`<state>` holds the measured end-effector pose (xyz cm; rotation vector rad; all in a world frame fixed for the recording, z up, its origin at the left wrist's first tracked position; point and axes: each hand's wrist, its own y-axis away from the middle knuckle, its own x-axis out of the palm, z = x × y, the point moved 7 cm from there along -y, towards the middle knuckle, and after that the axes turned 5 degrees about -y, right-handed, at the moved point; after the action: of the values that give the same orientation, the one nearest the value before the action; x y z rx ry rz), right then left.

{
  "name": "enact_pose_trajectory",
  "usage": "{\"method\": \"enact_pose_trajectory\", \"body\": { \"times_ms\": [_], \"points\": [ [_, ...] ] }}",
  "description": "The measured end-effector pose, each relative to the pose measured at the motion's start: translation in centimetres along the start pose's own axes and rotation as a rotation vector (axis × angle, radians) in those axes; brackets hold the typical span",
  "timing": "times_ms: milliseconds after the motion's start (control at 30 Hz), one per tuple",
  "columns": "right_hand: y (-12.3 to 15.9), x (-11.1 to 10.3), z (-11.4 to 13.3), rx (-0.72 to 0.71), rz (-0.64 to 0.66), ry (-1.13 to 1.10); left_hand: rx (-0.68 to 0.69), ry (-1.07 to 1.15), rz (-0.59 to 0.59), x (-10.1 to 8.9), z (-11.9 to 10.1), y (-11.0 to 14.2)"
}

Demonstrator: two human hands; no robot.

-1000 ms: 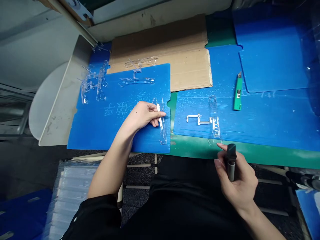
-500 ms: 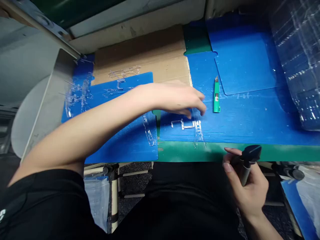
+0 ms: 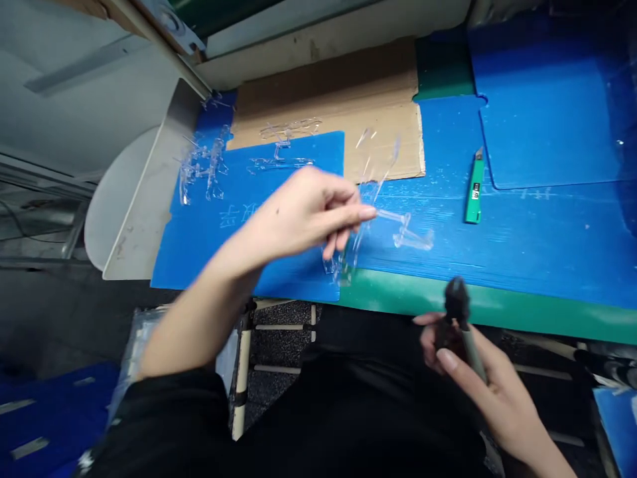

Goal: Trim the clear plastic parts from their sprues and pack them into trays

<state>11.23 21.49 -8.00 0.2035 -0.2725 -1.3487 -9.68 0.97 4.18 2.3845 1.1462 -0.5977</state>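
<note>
The left arm [image 3: 199, 312] reaches forward from a black sleeve [image 3: 164, 405], its wrist bent and the left hand [image 3: 308, 216] raised and pinching, blurred with motion. The right hand [image 3: 478, 378] sits lower, just past the surface's near edge [image 3: 398, 292], curled in a closed grip.

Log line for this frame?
left hand: holds clear plastic moulding | right hand: holds dark-tipped tool | green utility knife: on blue board

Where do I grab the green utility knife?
Take the green utility knife by its handle from the near side, pinching its long edges: it lies flat on the blue board, blade end pointing away, so the lower handle keeps fingers clear.
</note>
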Motion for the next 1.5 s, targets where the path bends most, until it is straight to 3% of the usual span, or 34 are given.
{"method": "enact_pose_trajectory", "body": {
  "times_ms": [133, 233, 300, 533, 1033, 1333, 1500],
  "points": [
    [-0.7, 4.1, -0.1, 0.23, 0.254, -0.038, -0.125, 0.459, -0.229, 5.6, 5.5, 5.5],
    [-0.9, 5.4, 0.0, 0.312, 0.309, -0.014, -0.145, 0.615, -0.305, 9.3, 7.4, 7.4],
    [-0.8, 5.6, -0.1, 0.326, 0.317, 0.027, -0.146, 0.666, -0.316, 10.4, 7.8, 7.9],
    [-0.2, 5.6, 0.1, 0.38, 0.324, 0.12, -0.13, 0.685, -0.273, 10.9, 7.9, 7.8],
    [-0.5, 5.1, 1.0, 0.288, 0.32, 0.077, -0.14, 0.718, -0.226, 12.3, 7.5, 7.4],
    [-0.6, 5.1, 1.0, 0.24, 0.355, -0.076, -0.191, 0.749, -0.219, 13.1, 7.2, 7.4],
    [-0.2, 5.2, 0.3, 0.292, 0.386, -0.212, -0.174, 0.756, -0.21, 13.4, 6.7, 7.3]
  ]
}}
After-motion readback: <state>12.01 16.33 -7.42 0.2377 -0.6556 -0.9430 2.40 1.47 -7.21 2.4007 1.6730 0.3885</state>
